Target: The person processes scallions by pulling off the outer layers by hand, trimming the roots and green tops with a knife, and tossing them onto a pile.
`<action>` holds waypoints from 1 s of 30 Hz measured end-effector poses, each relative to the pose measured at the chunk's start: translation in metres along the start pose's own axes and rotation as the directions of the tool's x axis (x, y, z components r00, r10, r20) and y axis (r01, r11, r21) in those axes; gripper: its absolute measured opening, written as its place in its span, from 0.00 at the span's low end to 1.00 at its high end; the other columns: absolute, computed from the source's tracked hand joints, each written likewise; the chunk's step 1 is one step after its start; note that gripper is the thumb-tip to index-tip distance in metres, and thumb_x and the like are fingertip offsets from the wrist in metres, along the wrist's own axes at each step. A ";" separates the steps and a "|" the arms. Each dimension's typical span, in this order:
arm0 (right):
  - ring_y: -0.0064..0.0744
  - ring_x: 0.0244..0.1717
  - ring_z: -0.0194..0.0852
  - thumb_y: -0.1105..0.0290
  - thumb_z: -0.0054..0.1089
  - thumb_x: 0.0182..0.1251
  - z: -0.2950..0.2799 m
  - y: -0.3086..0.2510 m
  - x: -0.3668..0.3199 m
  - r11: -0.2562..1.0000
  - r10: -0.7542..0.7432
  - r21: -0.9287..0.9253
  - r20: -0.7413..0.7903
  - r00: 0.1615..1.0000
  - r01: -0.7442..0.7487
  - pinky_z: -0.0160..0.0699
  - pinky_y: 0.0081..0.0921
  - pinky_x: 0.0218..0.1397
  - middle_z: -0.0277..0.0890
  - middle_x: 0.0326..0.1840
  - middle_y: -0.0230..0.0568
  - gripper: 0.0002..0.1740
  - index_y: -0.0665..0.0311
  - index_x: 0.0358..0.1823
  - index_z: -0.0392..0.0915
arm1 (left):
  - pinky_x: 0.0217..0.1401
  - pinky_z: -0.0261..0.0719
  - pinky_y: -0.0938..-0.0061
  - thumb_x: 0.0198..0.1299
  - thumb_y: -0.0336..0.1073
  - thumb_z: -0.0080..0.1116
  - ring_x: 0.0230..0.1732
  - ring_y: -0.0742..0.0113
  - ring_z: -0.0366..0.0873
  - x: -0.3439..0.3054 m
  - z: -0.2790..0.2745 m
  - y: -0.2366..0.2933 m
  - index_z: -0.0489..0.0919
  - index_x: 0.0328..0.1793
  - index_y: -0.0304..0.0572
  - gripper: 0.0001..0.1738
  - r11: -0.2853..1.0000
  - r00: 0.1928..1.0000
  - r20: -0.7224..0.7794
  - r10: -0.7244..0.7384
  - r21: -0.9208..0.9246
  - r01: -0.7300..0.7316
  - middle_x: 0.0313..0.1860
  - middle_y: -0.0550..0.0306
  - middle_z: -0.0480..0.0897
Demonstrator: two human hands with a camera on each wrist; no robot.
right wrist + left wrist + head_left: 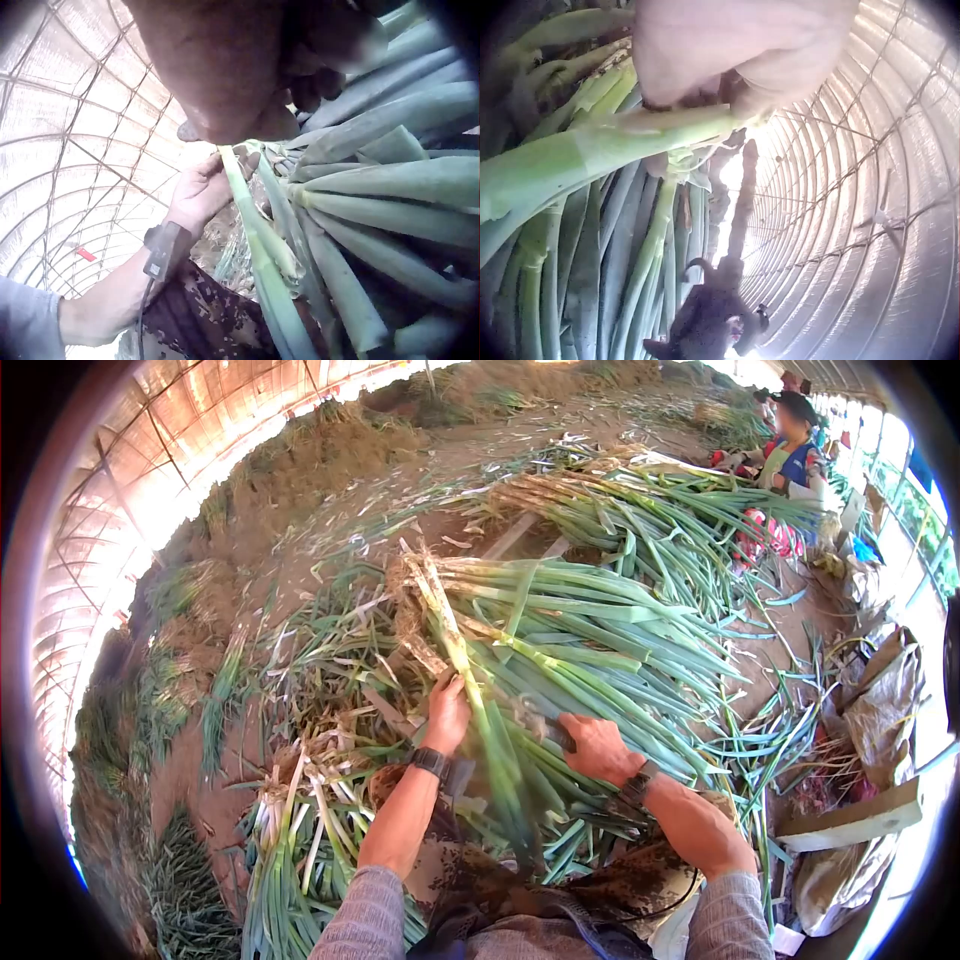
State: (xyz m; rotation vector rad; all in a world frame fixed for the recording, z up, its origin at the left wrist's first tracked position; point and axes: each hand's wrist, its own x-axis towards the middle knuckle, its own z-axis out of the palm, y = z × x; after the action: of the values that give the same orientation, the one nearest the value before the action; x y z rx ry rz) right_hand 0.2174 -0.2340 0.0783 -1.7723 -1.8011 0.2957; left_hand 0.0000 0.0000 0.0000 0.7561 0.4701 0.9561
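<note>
My left hand (448, 715) grips a long green onion (455, 645), its dry pale root end pointing away and its leaves trailing back toward my lap. In the left wrist view the pale green stem (607, 150) passes just under the fingers. To the right, my right hand (600, 748) is curled round a dark tool (556, 734); its far end is blurred, and I cannot tell its kind. Under and beyond both hands lies a big heap of green onions (610, 615), roots to the left, leaves to the right.
Another onion pile (640, 510) lies farther back, with a seated person (795, 455) beside it. More onions (290, 840) lie at my left knee. Loose leaves litter the soil. On the right are a pale board (850, 815) and crumpled sacking (885, 705). A curved, ribbed cover arches overhead.
</note>
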 end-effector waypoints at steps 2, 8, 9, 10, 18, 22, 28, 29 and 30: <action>0.58 0.41 0.80 0.73 0.62 0.49 0.001 0.011 -0.003 0.994 -0.105 -0.010 0.152 0.983 0.108 0.78 0.50 0.40 0.80 0.36 0.50 0.22 0.61 0.50 0.76 | 0.58 0.83 0.44 0.71 0.32 0.54 0.57 0.53 0.80 0.007 0.000 0.000 0.77 0.61 0.43 0.14 0.994 0.994 -0.030 0.106 0.021 -0.105 0.55 0.52 0.82; 0.59 0.40 0.80 0.73 0.62 0.50 0.015 0.005 -0.006 0.996 -0.091 -0.003 0.049 0.995 0.091 0.79 0.50 0.40 0.81 0.37 0.50 0.21 0.60 0.50 0.76 | 0.62 0.80 0.47 0.72 0.33 0.53 0.58 0.54 0.79 -0.002 0.008 0.034 0.77 0.63 0.43 0.15 0.993 0.997 0.019 0.076 -0.095 -0.073 0.55 0.53 0.82; 0.59 0.40 0.80 0.73 0.62 0.50 0.011 0.002 -0.002 0.996 -0.094 -0.003 0.045 0.995 0.094 0.79 0.50 0.40 0.81 0.37 0.50 0.21 0.60 0.50 0.76 | 0.64 0.79 0.47 0.72 0.34 0.52 0.58 0.54 0.79 -0.002 0.008 0.038 0.77 0.64 0.43 0.16 0.989 0.999 0.021 0.044 -0.141 -0.041 0.55 0.52 0.82; 0.59 0.40 0.80 0.72 0.62 0.51 0.006 -0.002 -0.001 0.999 -0.039 0.015 0.008 0.999 0.039 0.79 0.50 0.40 0.81 0.38 0.50 0.21 0.60 0.50 0.76 | 0.64 0.79 0.47 0.72 0.34 0.52 0.58 0.54 0.79 -0.004 0.008 0.037 0.77 0.64 0.43 0.16 0.989 0.999 0.019 0.042 -0.140 -0.039 0.55 0.52 0.82; 0.59 0.42 0.80 0.71 0.64 0.53 0.004 0.000 -0.008 0.999 -0.018 -0.025 0.060 0.998 0.020 0.80 0.49 0.41 0.82 0.41 0.51 0.20 0.61 0.50 0.76 | 0.60 0.81 0.55 0.74 0.32 0.50 0.58 0.54 0.79 -0.010 0.015 0.040 0.75 0.68 0.37 0.19 0.999 1.000 0.006 0.021 -0.026 -0.021 0.60 0.50 0.81; 0.60 0.42 0.79 0.71 0.64 0.52 -0.003 -0.004 -0.007 0.998 -0.051 0.034 0.045 0.998 0.050 0.80 0.49 0.42 0.81 0.41 0.52 0.21 0.62 0.50 0.75 | 0.57 0.81 0.58 0.72 0.30 0.54 0.56 0.57 0.80 -0.006 0.017 0.038 0.76 0.66 0.38 0.18 0.999 0.999 -0.048 -0.003 -0.052 0.000 0.56 0.52 0.82; 0.60 0.42 0.79 0.72 0.63 0.52 -0.003 0.000 -0.004 0.999 -0.045 0.016 0.060 0.997 0.045 0.79 0.50 0.43 0.81 0.41 0.53 0.22 0.62 0.51 0.75 | 0.45 0.79 0.73 0.65 0.31 0.66 0.41 0.72 0.80 -0.013 0.035 0.041 0.81 0.47 0.40 0.07 0.983 0.986 -0.156 0.061 0.181 -0.033 0.40 0.62 0.83; 0.60 0.43 0.79 0.72 0.63 0.52 -0.004 0.001 -0.004 0.998 -0.058 0.030 0.042 0.997 0.057 0.79 0.50 0.43 0.81 0.41 0.53 0.22 0.62 0.52 0.75 | 0.43 0.78 0.75 0.65 0.31 0.66 0.40 0.72 0.79 -0.015 0.036 0.041 0.81 0.46 0.41 0.07 0.976 0.979 -0.199 0.054 0.217 -0.010 0.39 0.63 0.82; 0.60 0.43 0.79 0.72 0.63 0.52 -0.003 0.003 -0.003 0.998 -0.058 0.029 0.050 0.997 0.057 0.79 0.50 0.43 0.81 0.41 0.53 0.22 0.62 0.52 0.75 | 0.41 0.77 0.77 0.64 0.33 0.68 0.38 0.73 0.79 -0.015 0.036 0.039 0.80 0.44 0.42 0.07 0.966 0.976 -0.198 0.092 0.256 -0.039 0.38 0.64 0.82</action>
State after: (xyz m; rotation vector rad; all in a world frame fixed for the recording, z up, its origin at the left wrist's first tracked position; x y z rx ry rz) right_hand 0.2216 -0.2374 0.0787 -1.7050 -1.8705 0.3439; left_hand -0.0049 -0.0119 0.0533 0.9075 0.7644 1.0556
